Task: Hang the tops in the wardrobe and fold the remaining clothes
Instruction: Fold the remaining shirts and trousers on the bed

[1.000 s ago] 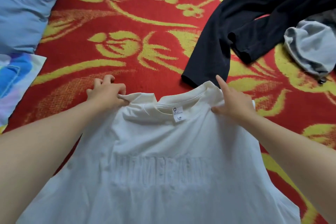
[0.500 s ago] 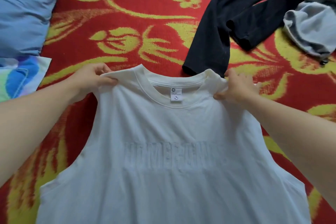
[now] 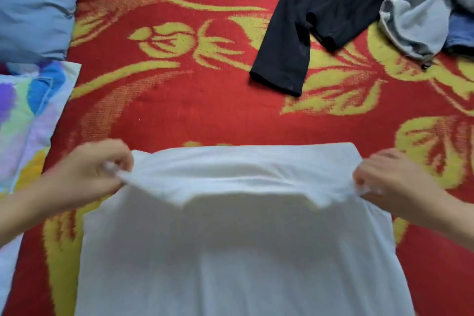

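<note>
One white top (image 3: pixel 243 238) lies in the lower middle of the frame on a red and yellow rug (image 3: pixel 192 110), with its upper part doubled over. Two hands hold it: the left hand (image 3: pixel 95 172) pinches its left edge and the right hand (image 3: pixel 392 177) pinches its right edge, so each grip is closed on the cloth. At upper right lie one black garment (image 3: pixel 295 33) and one grey garment (image 3: pixel 415 20), touching. One blue pillow (image 3: pixel 33 5) sits at upper left.
</note>
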`<state>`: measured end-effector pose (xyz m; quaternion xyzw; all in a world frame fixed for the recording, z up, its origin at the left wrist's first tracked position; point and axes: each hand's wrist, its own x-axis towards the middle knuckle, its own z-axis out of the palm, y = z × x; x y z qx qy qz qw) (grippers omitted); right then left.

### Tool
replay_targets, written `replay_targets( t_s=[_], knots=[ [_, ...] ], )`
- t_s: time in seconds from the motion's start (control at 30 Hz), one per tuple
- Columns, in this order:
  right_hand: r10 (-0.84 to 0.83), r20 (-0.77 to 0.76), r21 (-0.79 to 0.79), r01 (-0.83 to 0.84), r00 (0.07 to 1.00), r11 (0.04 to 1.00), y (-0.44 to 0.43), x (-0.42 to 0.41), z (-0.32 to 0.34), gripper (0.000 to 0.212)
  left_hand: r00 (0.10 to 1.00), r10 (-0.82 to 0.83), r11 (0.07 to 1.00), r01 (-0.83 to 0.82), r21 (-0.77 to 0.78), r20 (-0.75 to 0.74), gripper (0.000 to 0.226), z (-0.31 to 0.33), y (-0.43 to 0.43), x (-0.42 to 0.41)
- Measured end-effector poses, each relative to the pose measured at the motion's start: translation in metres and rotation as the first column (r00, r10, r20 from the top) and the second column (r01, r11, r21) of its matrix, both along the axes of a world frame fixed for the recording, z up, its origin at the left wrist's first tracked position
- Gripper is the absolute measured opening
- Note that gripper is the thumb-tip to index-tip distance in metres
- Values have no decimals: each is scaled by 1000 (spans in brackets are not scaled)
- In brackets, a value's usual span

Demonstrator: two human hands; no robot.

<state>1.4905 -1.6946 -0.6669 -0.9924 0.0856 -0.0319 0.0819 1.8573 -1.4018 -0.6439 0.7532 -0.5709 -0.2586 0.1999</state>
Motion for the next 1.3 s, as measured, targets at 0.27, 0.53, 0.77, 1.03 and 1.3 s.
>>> replay_targets(
  t_s=[0.27, 0.53, 0.77, 1.03, 1.3],
  knots=[
    [3, -506, -119, -73, 863, 990, 65, -37, -52, 35, 834, -343, 896, 154, 416, 432, 62, -84, 80, -74],
    [-392, -323, -215, 337, 861, 917, 35, 33, -38, 46, 813, 106, 937, -274, 216, 572, 45, -64, -9, -53],
    [-540, -421, -255, 476, 729, 842, 26, 28, -40, 22, 809, 221, 819, -457, 347, 544, 24, -67, -23, -33],
    [-505, -352, 26, 547, 788, 837, 29, -7, -9, 25, 945, 211, 965, -242, 98, 250, 2, -26, 8, -19],
    [-225, 150, -118, 243, 963, 963, 72, -72, 12, 13, 957, 52, 999, -47, -26, 284, 6, 10, 71, -47]
  ],
)
